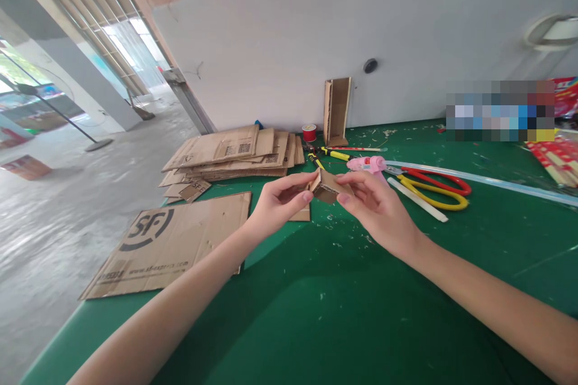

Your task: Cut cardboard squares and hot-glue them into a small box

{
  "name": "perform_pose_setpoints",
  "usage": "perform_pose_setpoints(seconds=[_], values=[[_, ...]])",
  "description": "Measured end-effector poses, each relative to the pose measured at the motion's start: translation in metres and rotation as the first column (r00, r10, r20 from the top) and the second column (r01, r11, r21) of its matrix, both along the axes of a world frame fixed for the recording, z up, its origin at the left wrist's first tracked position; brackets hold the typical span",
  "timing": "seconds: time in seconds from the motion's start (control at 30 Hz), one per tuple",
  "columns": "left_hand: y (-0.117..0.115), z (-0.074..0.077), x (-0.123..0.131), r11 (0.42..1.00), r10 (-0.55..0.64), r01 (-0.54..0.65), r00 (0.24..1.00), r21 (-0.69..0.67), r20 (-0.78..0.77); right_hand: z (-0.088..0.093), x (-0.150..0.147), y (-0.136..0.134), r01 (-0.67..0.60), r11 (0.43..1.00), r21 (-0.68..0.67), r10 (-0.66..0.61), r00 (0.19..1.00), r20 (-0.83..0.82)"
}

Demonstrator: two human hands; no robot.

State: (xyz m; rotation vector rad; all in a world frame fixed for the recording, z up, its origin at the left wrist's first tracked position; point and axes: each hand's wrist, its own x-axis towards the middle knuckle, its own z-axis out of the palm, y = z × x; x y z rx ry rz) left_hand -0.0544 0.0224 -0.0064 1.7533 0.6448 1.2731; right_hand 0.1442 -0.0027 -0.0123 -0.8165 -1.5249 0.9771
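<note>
Both hands meet above the green table [343,313] and pinch one small folded cardboard piece [329,186]. My left hand [280,201] grips its left end with thumb and fingers closed. My right hand [377,204] holds its right side, fingers curled round it. Another small cardboard scrap [301,215] lies flat on the table just under my left hand. A pink glue gun [366,163] rests right behind the held piece.
A big flat cardboard sheet [174,243] overhangs the table's left edge. Stacked cardboard [235,153] sits behind it. Scissors with red and yellow handles [436,189], white glue sticks [418,200], pliers [327,155], a red spool [309,132] and an upright cardboard channel [336,111] stand near the wall.
</note>
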Motion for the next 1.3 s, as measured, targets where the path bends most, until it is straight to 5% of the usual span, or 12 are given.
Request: perform_pose_setpoints(seconds=[0.67, 0.93, 1.1, 1.3], values=[[-0.0014, 0.0012, 0.0012, 0.998, 0.029, -0.03, 0.999, -0.052, -0.031, 0.0018, -0.001, -0.0039, 0.049, 0.998, -0.05, -0.048, 0.999, 0.021], [0.0008, -0.0029, -0.0001, 0.992, -0.048, 0.055, 0.997, -0.111, 0.062, 0.0016, 0.0, -0.0036, 0.047, 0.998, -0.036, -0.047, 0.999, 0.015], [0.005, -0.0045, -0.0043, 0.966, -0.166, 0.191, 0.975, -0.176, 0.146, 0.0042, 0.0007, -0.0039, -0.031, 1.0, 0.0, 0.031, 0.999, -0.025], [0.0035, 0.0029, -0.0073, 0.978, -0.11, 0.13, 0.986, -0.165, 0.127, 0.005, 0.0006, -0.0031, -0.142, 0.99, -0.017, 0.14, 0.984, -0.109]])
